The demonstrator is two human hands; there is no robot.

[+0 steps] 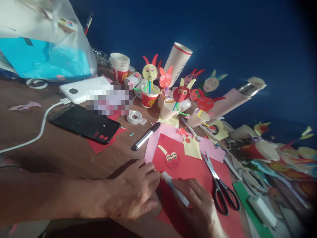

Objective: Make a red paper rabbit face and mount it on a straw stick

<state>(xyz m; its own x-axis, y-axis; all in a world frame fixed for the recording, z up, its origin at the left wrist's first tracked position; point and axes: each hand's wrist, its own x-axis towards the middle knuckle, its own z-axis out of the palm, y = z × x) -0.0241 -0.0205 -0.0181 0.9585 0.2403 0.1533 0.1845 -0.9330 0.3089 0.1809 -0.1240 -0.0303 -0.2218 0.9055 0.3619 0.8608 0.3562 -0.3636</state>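
A white glue tube lies slanted over the red paper, with my right hand closed round its right side. My left hand is at the tube's upper end, its fingers bent together near the tip; a small pale piece shows at the fingertips, too small to name. Just above the hands rests a round red paper face with two pale eyes and one cream ear. Black-handled scissors lie partly open to the right. A cream paper scrap lies above the red sheet's middle.
Paper cups with paper-face puppets stand at the back, beside a tall cup stack and a pink flask. A black phone, white power bank, tape roll and marker lie left. Cluttered cups and scraps fill the right.
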